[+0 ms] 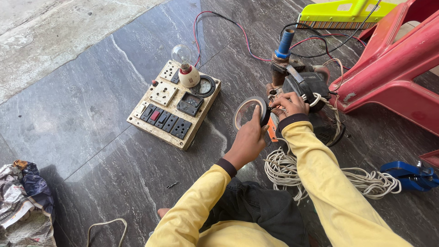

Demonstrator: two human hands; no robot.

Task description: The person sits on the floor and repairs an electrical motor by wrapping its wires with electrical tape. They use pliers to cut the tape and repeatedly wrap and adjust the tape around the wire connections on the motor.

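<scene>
Taping step: left hand (248, 137) gripping black insulating-tape roll (249, 112), right hand (289, 105) pinching tape end onto dark motor's (305, 87) wiring; next: taut wraps.

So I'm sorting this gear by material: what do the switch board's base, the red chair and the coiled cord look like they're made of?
The switch board base looks like cream-painted wood, its edges chipped and grimy. The red chair appears to be moulded plastic, glossy but scuffed. The coiled cord seems to be white plastic-sheathed wire, matte and slightly dirty.
</scene>
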